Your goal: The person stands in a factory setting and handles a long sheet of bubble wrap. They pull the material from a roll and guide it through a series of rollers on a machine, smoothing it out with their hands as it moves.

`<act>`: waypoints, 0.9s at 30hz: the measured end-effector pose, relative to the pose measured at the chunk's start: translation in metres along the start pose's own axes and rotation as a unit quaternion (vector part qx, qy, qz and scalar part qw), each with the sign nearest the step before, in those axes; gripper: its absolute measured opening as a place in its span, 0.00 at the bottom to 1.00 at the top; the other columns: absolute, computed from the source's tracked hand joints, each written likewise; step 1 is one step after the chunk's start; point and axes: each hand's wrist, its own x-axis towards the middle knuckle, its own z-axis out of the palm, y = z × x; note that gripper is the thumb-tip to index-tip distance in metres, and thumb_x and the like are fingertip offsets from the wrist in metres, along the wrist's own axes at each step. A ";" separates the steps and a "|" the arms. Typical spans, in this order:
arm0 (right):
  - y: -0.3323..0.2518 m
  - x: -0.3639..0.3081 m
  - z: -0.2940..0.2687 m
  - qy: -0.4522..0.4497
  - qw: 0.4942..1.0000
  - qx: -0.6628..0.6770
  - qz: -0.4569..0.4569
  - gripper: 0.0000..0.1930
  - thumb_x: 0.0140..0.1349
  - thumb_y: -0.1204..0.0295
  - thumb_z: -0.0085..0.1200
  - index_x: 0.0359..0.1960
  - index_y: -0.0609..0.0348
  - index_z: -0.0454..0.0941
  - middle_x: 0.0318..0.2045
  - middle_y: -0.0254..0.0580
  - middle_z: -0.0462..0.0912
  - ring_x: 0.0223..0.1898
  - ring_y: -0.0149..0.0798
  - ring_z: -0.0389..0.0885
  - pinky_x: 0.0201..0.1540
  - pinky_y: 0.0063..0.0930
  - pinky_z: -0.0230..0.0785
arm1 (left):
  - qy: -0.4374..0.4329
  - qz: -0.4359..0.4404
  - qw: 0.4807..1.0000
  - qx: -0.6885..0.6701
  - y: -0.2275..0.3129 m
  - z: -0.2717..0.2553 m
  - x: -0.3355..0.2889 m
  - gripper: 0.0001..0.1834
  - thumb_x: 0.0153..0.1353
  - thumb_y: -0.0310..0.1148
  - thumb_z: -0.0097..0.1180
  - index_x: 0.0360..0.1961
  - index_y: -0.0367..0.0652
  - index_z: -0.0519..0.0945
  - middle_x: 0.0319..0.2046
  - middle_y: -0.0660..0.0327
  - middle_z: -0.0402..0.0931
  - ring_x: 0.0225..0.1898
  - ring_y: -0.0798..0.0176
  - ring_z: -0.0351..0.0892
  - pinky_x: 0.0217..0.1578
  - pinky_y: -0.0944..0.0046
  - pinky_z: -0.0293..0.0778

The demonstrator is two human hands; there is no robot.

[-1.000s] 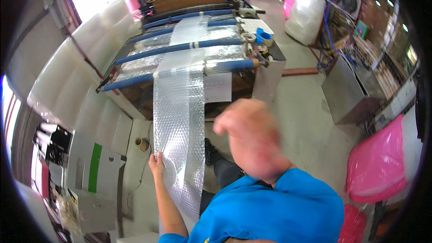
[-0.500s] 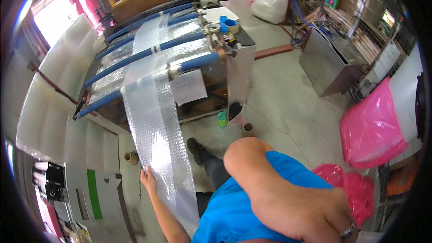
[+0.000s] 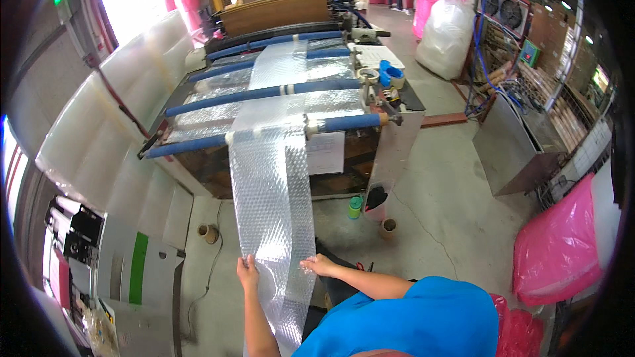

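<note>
A long strip of clear bubble wrap (image 3: 271,188) runs down toward me from the blue front roller (image 3: 344,122) of a machine. My left hand (image 3: 247,272) grips its left edge, the thumb on top and the other fingers partly hidden. Level with it, my right hand (image 3: 320,265) pinches the right edge between thumb and fingers. Between my hands the strip sags a little and catches the light. Its lower end passes close to my body and out of view at the bottom.
A green bottle (image 3: 355,207) and a cardboard core (image 3: 388,226) stand on the floor near the machine's front. Another core (image 3: 208,233) lies left, beside a cable. A grey cabinet (image 3: 142,277) is at left, pink-wrapped rolls (image 3: 559,241) at right. Two people are far back.
My right arm has swung from the lower right across to the strip, and the hand now holds its right edge. My left hand keeps the left edge. The view has tilted up.
</note>
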 end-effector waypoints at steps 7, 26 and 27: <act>0.007 0.030 -0.014 0.040 0.993 0.082 -0.080 0.19 0.55 0.55 0.45 0.33 0.62 0.75 0.23 0.38 0.77 0.24 0.27 0.73 0.29 0.21 0.66 | -0.008 0.067 0.998 -0.005 0.005 0.038 0.027 0.17 0.58 0.40 0.44 0.28 0.33 0.65 0.21 0.54 0.67 0.24 0.59 0.65 0.27 0.61 0.63; -0.140 0.099 -0.095 0.200 0.967 0.102 -0.118 0.18 0.53 0.57 0.49 0.23 0.62 0.75 0.14 0.39 0.74 0.16 0.29 0.70 0.22 0.25 0.63 | -0.059 0.034 0.997 0.033 0.104 0.060 0.152 0.30 0.45 0.50 0.57 0.34 0.29 0.68 0.32 0.51 0.70 0.34 0.59 0.67 0.38 0.65 0.63; -0.135 0.093 -0.093 0.223 0.966 0.043 -0.125 0.18 0.53 0.57 0.49 0.21 0.62 0.75 0.14 0.39 0.74 0.16 0.30 0.71 0.21 0.26 0.62 | -0.059 0.041 0.997 0.026 0.104 0.058 0.139 0.32 0.44 0.51 0.58 0.36 0.28 0.68 0.35 0.49 0.69 0.37 0.58 0.67 0.40 0.64 0.63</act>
